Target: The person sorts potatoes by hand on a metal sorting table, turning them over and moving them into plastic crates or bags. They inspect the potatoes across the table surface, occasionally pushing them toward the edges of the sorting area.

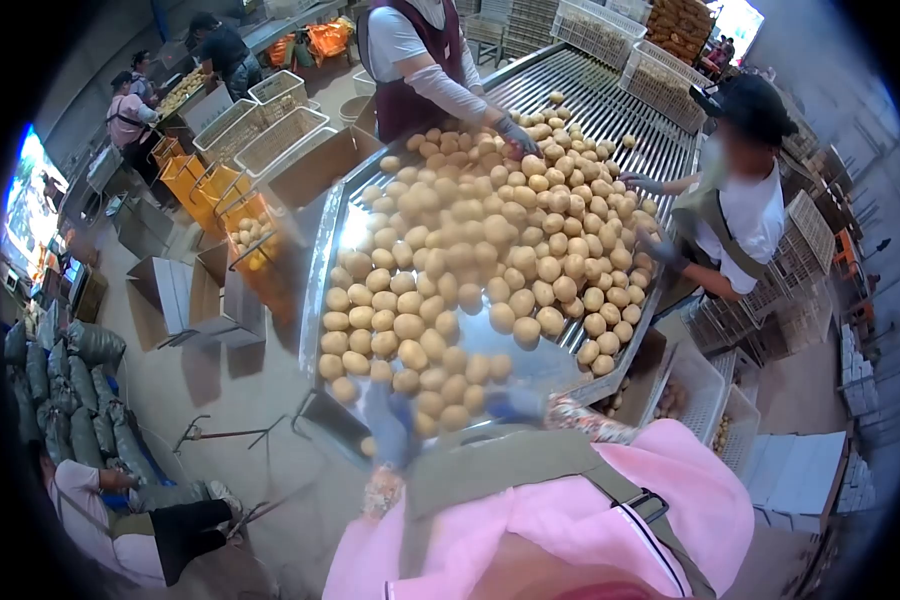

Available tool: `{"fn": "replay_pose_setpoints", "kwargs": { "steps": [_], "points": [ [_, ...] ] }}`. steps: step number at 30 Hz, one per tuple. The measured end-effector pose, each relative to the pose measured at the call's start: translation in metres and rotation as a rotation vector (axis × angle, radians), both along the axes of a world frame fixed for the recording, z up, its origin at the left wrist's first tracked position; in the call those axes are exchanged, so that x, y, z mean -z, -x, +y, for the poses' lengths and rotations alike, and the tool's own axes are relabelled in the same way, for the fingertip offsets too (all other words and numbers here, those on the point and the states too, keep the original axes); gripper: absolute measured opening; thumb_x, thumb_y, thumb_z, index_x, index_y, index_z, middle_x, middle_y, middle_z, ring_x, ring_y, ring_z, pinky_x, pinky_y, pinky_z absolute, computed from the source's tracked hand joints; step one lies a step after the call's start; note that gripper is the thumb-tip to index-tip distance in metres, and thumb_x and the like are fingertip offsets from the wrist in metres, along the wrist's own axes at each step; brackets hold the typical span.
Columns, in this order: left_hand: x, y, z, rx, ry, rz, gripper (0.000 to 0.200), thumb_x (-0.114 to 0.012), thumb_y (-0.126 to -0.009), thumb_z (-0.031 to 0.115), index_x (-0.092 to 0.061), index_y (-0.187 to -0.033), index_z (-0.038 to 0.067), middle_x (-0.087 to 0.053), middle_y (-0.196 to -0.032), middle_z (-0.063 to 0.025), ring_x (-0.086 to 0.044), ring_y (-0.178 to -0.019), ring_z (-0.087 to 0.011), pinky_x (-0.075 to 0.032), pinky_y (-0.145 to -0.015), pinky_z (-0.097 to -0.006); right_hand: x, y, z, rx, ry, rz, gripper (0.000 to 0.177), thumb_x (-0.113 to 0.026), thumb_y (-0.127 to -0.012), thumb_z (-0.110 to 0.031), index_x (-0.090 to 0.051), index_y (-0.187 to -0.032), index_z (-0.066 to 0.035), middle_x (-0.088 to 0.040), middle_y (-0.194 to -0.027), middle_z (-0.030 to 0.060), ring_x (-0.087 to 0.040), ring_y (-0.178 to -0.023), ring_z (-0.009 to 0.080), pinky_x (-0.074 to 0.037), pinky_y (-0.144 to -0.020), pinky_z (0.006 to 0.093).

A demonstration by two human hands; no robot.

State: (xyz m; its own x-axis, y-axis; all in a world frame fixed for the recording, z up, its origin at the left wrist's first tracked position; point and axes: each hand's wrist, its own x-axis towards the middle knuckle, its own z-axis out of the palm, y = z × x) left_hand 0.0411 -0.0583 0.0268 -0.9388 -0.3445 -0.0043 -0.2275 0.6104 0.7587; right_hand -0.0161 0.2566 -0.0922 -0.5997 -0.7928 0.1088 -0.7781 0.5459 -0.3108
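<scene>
Many round, tan potatoes [410, 325] cover the metal sorting table [327, 270], heaped at its middle and right. My left hand [390, 432], in a blue-grey glove, is at the near-left edge against a cluster of potatoes [450, 390]. My right hand [517, 405], gloved alike, lies on the other side of this cluster. Both hands are blurred, so their fingers and any grip cannot be made out. Bare metal [540, 365] shows just beyond my right hand.
Across the table a co-worker's gloved hand [515, 137] touches potatoes; another person [735, 190] reaches in from the right. A roller conveyor [610, 100] adjoins the far end. White crates [690, 385] stand at right, cardboard boxes [220, 290] and orange bag holders [260, 235] at left.
</scene>
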Motion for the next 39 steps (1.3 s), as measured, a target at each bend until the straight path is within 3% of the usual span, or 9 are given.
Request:
{"fn": "replay_pose_setpoints", "kwargs": {
  "steps": [1,3,6,11,16,22,27,32,39],
  "points": [
    [-0.021,0.013,0.010,0.110,-0.232,-0.113,0.045,-0.059,-0.087,0.031,-0.054,-0.125,0.007,-0.048,-0.135,-0.0200,-0.041,-0.127,-0.0390,-0.032,-0.105,-0.0484,-0.026,0.004,-0.018,-0.008,0.000,0.005,0.028,-0.061,-0.089,-0.031,-0.068,-0.103,-0.009,-0.062,-0.106,0.0066,-0.059,-0.094,0.0196,-0.048,-0.079,0.0329],
    [0.038,0.025,0.027,0.204,0.084,0.011,0.047,-0.058,-0.088,0.036,-0.054,-0.127,0.010,-0.044,-0.139,-0.0199,-0.037,-0.130,-0.0406,-0.031,-0.106,-0.0507,-0.122,0.012,-0.055,0.934,0.538,-1.548,0.036,-0.067,-0.087,-0.025,-0.060,-0.117,-0.007,-0.063,-0.105,0.0046,-0.059,-0.093,0.0171,-0.048,-0.083,0.0359],
    [0.017,0.011,0.039,0.366,0.401,-0.344,0.061,-0.048,-0.088,0.050,-0.037,-0.143,0.025,-0.025,-0.153,-0.0121,-0.020,-0.136,-0.0498,-0.018,-0.101,-0.0710,-0.268,0.029,-0.076,0.747,0.413,-1.280,0.036,-0.066,-0.087,-0.029,-0.062,-0.113,-0.004,-0.065,-0.099,0.0044,-0.060,-0.084,0.0142,-0.049,-0.073,0.0282],
    [0.059,-0.034,0.007,0.192,0.427,-0.359,0.064,-0.049,-0.087,0.054,-0.036,-0.144,0.029,-0.022,-0.154,-0.0085,-0.018,-0.136,-0.0510,-0.020,-0.100,-0.0726,-0.081,0.094,0.033,0.561,0.810,-1.107,0.025,-0.050,-0.096,-0.016,-0.058,-0.114,0.000,-0.058,-0.098,0.0012,-0.053,-0.085,0.0100,-0.048,-0.073,0.0260],
    [0.038,-0.064,-0.020,-0.034,0.105,-0.491,0.061,-0.049,-0.091,0.042,-0.034,-0.145,0.018,-0.026,-0.151,-0.0183,-0.028,-0.134,-0.0469,-0.028,-0.108,-0.0548,-0.041,0.039,0.077,0.363,-0.508,-0.420,0.073,-0.064,-0.081,-0.043,-0.039,-0.134,0.002,-0.057,-0.118,0.0214,-0.054,-0.112,0.0335,-0.041,-0.097,0.0425],
    [0.098,-0.102,-0.045,-0.127,0.224,-0.020,0.058,-0.058,-0.089,0.028,-0.040,-0.140,0.010,-0.040,-0.140,-0.0261,-0.038,-0.129,-0.0439,-0.032,-0.107,-0.0489,-0.068,-0.009,-0.016,0.615,0.575,-1.072,0.081,-0.066,-0.083,-0.036,-0.025,-0.145,-0.003,-0.051,-0.127,0.0215,-0.051,-0.117,0.0287,-0.040,-0.100,0.0376],
    [0.029,-0.038,-0.028,-0.108,0.192,-0.057,0.057,-0.058,-0.089,0.032,-0.041,-0.140,0.011,-0.041,-0.140,-0.0254,-0.037,-0.130,-0.0442,-0.033,-0.107,-0.0498,-0.116,0.029,-0.095,0.059,-0.053,-0.763,0.067,-0.062,-0.087,-0.035,-0.036,-0.141,-0.005,-0.051,-0.129,0.0245,-0.054,-0.117,0.0319,-0.045,-0.095,0.0382],
    [0.040,-0.003,-0.008,0.123,0.256,-0.487,0.068,-0.052,-0.089,0.052,-0.032,-0.146,0.022,-0.010,-0.158,-0.0042,-0.013,-0.140,-0.0487,-0.018,-0.103,-0.0712,-0.122,0.035,-0.161,0.085,0.010,-1.096,0.059,-0.059,-0.089,-0.030,-0.039,-0.139,-0.007,-0.058,-0.117,0.0149,-0.058,-0.103,0.0240,-0.046,-0.089,0.0335],
    [0.044,-0.060,-0.028,-0.042,0.363,-0.274,0.064,-0.054,-0.090,0.038,-0.034,-0.145,0.015,-0.021,-0.155,-0.0123,-0.021,-0.137,-0.0480,-0.022,-0.111,-0.0534,-0.083,0.072,-0.044,0.419,0.480,-0.894,0.030,-0.056,-0.092,-0.014,-0.059,-0.120,-0.003,-0.064,-0.106,0.0086,-0.058,-0.091,0.0141,-0.048,-0.083,0.0273]
  ]
}}
